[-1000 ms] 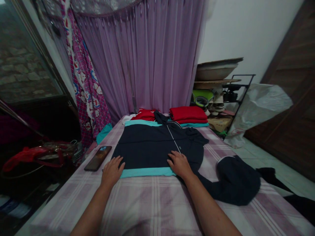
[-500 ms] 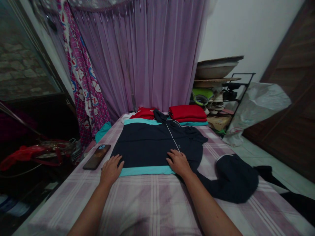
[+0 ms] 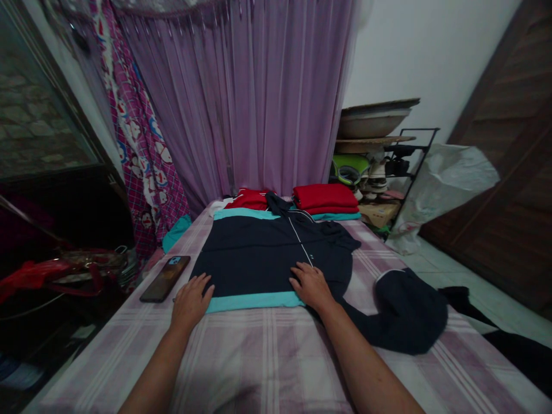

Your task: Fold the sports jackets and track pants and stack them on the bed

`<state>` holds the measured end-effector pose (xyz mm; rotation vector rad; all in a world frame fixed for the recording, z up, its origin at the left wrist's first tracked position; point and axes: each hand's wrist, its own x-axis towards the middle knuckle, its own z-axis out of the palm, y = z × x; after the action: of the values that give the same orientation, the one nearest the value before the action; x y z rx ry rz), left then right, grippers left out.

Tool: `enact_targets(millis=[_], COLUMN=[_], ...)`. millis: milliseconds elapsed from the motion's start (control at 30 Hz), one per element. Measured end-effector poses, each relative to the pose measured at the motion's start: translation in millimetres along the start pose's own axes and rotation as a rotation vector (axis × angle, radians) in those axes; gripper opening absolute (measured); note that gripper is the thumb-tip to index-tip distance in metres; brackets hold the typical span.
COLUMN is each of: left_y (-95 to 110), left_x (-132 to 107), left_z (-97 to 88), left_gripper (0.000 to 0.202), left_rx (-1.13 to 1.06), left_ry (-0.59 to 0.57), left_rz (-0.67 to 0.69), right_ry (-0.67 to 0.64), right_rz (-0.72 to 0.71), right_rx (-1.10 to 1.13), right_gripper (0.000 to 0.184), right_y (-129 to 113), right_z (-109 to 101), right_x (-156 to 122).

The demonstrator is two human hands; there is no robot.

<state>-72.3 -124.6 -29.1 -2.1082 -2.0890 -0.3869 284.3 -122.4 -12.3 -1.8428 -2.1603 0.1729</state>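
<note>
A dark navy jacket with turquoise side bands and thin white piping lies spread on a plaid cloth. Its collar end points away to the upper right, and one sleeve trails out to the right. My left hand rests flat on the near left corner of the jacket, fingers apart. Palm down, my right hand lies on the near edge by the turquoise band, fingers spread, just below the white piping. What is under both palms is hidden.
Left of the jacket lies a phone. Beyond it are a folded red stack and another red garment. A purple curtain hangs behind. Dark cloth lies at the right edge; a rack stands beyond.
The view has shifted slightly, so everything sits a little further left. Both hands stay flat on the jacket in nearly the same places.
</note>
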Motion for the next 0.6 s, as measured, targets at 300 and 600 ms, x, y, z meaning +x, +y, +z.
enact_targets(millis=[300,600], left_y=[-1.8,1.9], left_x=[0.6,0.6], left_z=[1.0,-2.0], left_gripper=[0.044,0.044], left_rx=[-0.023,-0.034], left_ry=[0.009,-0.019], left_rz=[0.001,-0.024], right_ry=[-0.019,-0.020], right_rz=[0.014,0.015], right_rx=[0.007,-0.003], right_gripper=[0.045,0.044], right_y=[-0.8,0.0], right_z=[-1.0,-0.6], right_x=[-0.3,0.2])
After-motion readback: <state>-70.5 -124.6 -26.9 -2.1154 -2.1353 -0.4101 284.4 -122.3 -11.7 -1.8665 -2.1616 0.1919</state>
